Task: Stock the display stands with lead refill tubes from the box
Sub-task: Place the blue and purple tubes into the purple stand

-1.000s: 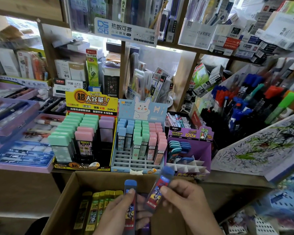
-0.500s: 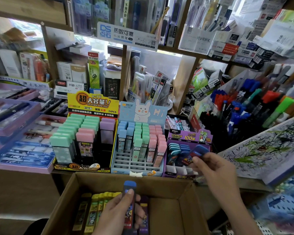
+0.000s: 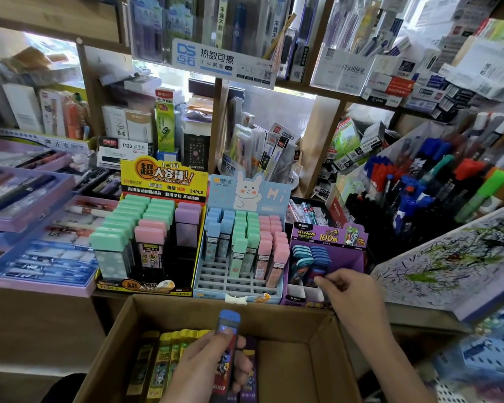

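Tube (image 3: 317, 274) at purple stand (image 3: 358, 258) slot, right hand (image 3: 351, 289) seemingly pinching it, view blurred; left hand (image 3: 207, 365) grips next tube (image 3: 229, 318) above box (image 3: 277, 311), staged for handover.

A wooden counter (image 3: 413, 315) runs across mid-frame. Side by side on it stand a yellow display stand (image 3: 163, 181), a pale-blue bunny stand (image 3: 250, 193) and a purple stand (image 3: 329, 237). Lilac pen trays (image 3: 41, 274) lie at left.
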A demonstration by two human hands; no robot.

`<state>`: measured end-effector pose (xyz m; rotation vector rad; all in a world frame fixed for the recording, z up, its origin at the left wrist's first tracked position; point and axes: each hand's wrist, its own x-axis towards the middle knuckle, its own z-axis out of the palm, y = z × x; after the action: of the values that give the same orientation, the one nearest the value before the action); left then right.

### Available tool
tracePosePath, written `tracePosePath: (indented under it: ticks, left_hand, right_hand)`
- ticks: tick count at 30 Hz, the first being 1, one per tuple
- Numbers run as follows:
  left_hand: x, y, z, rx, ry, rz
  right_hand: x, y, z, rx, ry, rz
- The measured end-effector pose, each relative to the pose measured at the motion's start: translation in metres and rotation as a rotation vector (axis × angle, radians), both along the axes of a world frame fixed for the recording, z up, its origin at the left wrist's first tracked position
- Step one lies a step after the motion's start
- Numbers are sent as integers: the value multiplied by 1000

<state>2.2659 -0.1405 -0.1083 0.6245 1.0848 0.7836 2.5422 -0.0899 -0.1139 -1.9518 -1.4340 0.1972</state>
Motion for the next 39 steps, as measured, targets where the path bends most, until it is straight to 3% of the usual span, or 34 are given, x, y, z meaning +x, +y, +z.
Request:
tracePosePath:
  ticks: [6, 15, 20, 26, 33, 39]
  left_hand:
    - [1, 4, -7, 21, 32, 22]
    - [4, 4, -7, 249, 195, -6]
    - [4, 10, -5, 459, 292, -79]
    - [11, 25, 9, 686, 425, -158]
    - [32, 46, 30, 896, 512, -207]
    - [60, 64, 48, 1040, 559, -295]
  right_hand:
    - [-6, 0, 1, -5, -50, -26]
    - [-26, -43, -4, 262, 78, 65]
    - [-43, -66, -28, 31, 220, 147]
    - [-46, -68, -34, -164, 105, 259]
    - [-52, -64, -36, -575, -49, 354]
    - [-52, -65, -34, -656, -4, 388]
